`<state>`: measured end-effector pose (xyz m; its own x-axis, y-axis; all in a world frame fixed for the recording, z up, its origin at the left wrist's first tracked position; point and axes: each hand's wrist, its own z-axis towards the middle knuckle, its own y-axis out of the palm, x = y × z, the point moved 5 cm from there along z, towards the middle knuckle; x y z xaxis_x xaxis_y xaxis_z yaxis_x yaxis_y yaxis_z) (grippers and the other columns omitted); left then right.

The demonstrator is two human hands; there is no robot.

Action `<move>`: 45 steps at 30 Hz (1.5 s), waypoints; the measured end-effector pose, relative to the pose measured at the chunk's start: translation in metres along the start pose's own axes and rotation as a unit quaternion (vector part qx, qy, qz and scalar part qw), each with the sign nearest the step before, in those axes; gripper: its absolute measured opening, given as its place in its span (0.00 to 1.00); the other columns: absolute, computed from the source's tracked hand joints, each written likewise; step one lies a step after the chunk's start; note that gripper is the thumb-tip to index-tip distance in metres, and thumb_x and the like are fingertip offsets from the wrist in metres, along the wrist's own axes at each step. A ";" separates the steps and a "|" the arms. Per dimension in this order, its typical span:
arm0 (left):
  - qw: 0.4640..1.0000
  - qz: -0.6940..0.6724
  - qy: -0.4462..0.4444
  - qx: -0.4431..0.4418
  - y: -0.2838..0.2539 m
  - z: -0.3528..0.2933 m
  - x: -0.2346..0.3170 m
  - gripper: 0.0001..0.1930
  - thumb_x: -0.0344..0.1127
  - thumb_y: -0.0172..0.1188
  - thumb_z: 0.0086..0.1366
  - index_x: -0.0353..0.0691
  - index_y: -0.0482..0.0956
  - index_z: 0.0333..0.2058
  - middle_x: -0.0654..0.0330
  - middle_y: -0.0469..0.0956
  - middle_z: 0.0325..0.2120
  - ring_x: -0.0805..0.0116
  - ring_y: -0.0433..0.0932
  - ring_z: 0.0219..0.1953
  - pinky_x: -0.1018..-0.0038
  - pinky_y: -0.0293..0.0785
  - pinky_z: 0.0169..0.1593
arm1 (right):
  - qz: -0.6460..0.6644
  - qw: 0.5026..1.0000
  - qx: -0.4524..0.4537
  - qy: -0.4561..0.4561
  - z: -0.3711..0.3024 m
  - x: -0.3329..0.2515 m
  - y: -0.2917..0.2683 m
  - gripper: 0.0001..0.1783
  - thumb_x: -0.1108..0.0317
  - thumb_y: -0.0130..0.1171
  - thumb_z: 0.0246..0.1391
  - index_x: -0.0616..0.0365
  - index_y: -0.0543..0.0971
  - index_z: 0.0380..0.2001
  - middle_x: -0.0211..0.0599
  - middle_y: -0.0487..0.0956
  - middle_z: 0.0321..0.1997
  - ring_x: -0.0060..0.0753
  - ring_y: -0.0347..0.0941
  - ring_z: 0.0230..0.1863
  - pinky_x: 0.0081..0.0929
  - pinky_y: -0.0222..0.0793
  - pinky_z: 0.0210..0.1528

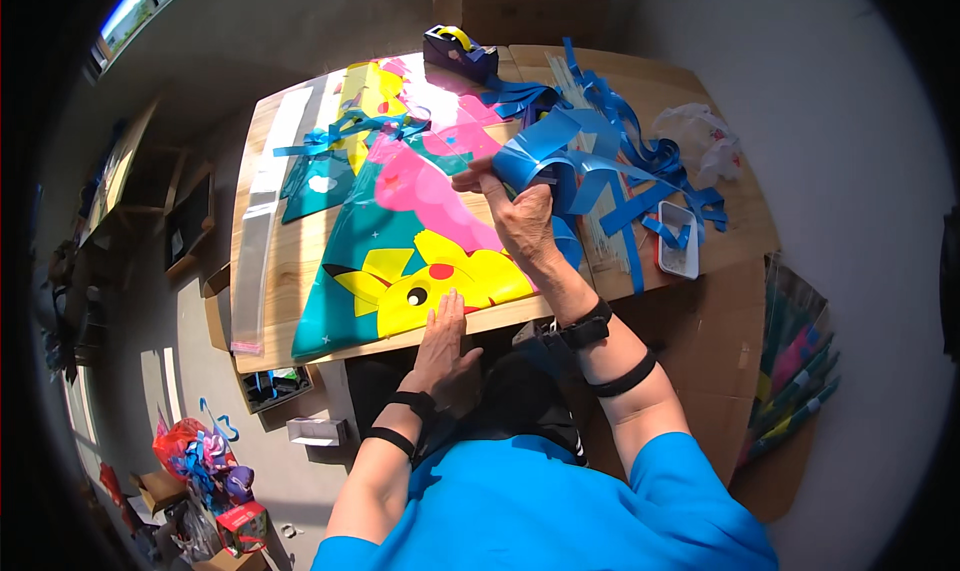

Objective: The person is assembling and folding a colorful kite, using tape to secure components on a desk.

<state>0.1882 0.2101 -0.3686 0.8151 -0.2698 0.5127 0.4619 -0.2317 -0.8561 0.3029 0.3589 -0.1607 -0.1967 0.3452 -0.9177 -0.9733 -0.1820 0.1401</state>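
A triangular, kite-like printed sheet (340, 296) in teal, pink and yellow lies along the table's near edge, with a yellow cartoon face on it. Fingers outstretched, my left hand (440, 348) rests flat on that face and holds nothing. My right hand (524, 221) is raised over the sheet's right side, its fingers together against a looping blue ribbon (546, 143). The ribbon seems pinched there, though the grip is partly hidden. More blue ribbons (625, 121) lie tangled beyond and to the right.
A tape dispenser (460, 53) stands at the table's far edge. Thin pale rods (607, 216), a white tray (679, 241) and a clear plastic bag (697, 139) are on the right. Another printed sheet (318, 186) lies far left, beside a clear plastic strip (255, 261). A carton (715, 341) stands below right.
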 end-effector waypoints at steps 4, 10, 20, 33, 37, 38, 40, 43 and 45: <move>0.977 -0.169 0.002 0.131 -0.029 -0.001 0.004 0.51 0.40 0.69 0.55 0.36 0.43 0.68 0.43 0.46 0.69 0.46 0.44 0.72 0.53 0.40 0.72 | -0.068 0.998 0.014 0.011 -0.038 0.043 0.064 0.05 0.74 0.53 0.63 0.63 0.78 0.37 0.39 0.84 0.33 0.33 0.83 0.39 0.27 0.77 0.45; 0.909 -0.344 -0.128 0.196 -0.055 -0.012 -0.010 0.47 0.41 0.69 0.57 0.38 0.48 0.67 0.43 0.56 0.65 0.50 0.56 0.68 0.61 0.58 0.66 | -0.064 0.997 0.024 0.048 -0.078 0.088 0.107 0.05 0.74 0.54 0.59 0.63 0.78 0.35 0.42 0.84 0.31 0.38 0.83 0.37 0.27 0.77 0.39; 0.820 -0.403 -0.227 0.338 -0.058 -0.020 -0.041 0.54 0.39 0.71 0.56 0.37 0.38 0.69 0.49 0.65 0.59 0.56 0.68 0.61 0.66 0.62 0.64 | -0.059 0.985 -0.013 0.164 -0.098 0.126 0.115 0.07 0.72 0.53 0.61 0.63 0.79 0.37 0.41 0.84 0.35 0.32 0.83 0.39 0.26 0.79 0.39; 0.823 -0.380 -0.194 0.375 -0.045 -0.011 -0.061 0.45 0.23 0.59 0.58 0.40 0.41 0.69 0.51 0.73 0.48 0.59 0.73 0.53 0.67 0.65 0.61 | 0.110 0.953 -0.019 0.280 -0.112 0.157 0.094 0.11 0.76 0.61 0.55 0.63 0.77 0.42 0.43 0.83 0.40 0.31 0.82 0.41 0.26 0.78 0.46; 0.815 -0.386 -0.176 0.395 -0.048 -0.009 -0.063 0.40 0.18 0.52 0.57 0.37 0.48 0.68 0.52 0.77 0.41 0.61 0.77 0.47 0.69 0.71 0.55 | 0.223 0.922 0.032 0.315 -0.115 0.160 0.085 0.14 0.75 0.64 0.53 0.62 0.76 0.43 0.43 0.83 0.41 0.33 0.81 0.43 0.28 0.76 0.49; 0.815 -0.383 -0.172 0.399 -0.049 -0.009 -0.064 0.40 0.18 0.51 0.56 0.37 0.49 0.67 0.52 0.77 0.40 0.61 0.77 0.46 0.69 0.71 0.55 | 0.236 0.917 0.046 0.319 -0.114 0.160 0.079 0.14 0.75 0.64 0.52 0.62 0.76 0.43 0.43 0.83 0.41 0.33 0.81 0.43 0.29 0.75 0.50; 0.817 -0.373 -0.178 0.402 -0.050 -0.012 -0.067 0.39 0.18 0.52 0.56 0.36 0.51 0.67 0.53 0.78 0.39 0.62 0.78 0.45 0.69 0.71 0.54 | 0.272 0.903 0.066 0.325 -0.113 0.160 0.067 0.17 0.76 0.64 0.52 0.62 0.74 0.45 0.44 0.83 0.40 0.34 0.79 0.46 0.30 0.73 0.54; 0.821 -0.352 -0.205 0.400 -0.052 -0.013 -0.069 0.37 0.20 0.56 0.58 0.35 0.53 0.66 0.54 0.78 0.39 0.64 0.78 0.44 0.69 0.72 0.53 | 0.286 0.891 0.119 0.331 -0.117 0.169 0.041 0.21 0.77 0.64 0.51 0.63 0.71 0.48 0.45 0.82 0.41 0.35 0.79 0.47 0.31 0.72 0.56; 0.826 -0.331 -0.203 0.410 -0.052 -0.016 -0.070 0.35 0.22 0.57 0.59 0.34 0.55 0.65 0.55 0.78 0.38 0.64 0.78 0.44 0.69 0.72 0.53 | 0.314 0.876 0.153 0.333 -0.120 0.168 0.027 0.24 0.79 0.64 0.50 0.64 0.68 0.51 0.46 0.82 0.42 0.37 0.78 0.48 0.32 0.71 0.58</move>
<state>0.1013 0.2256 -0.3595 0.2632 0.0359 0.9641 0.7992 0.5515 -0.2388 0.2579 0.3013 -0.3559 -0.6911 -0.3671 -0.6226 -0.7040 0.1466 0.6949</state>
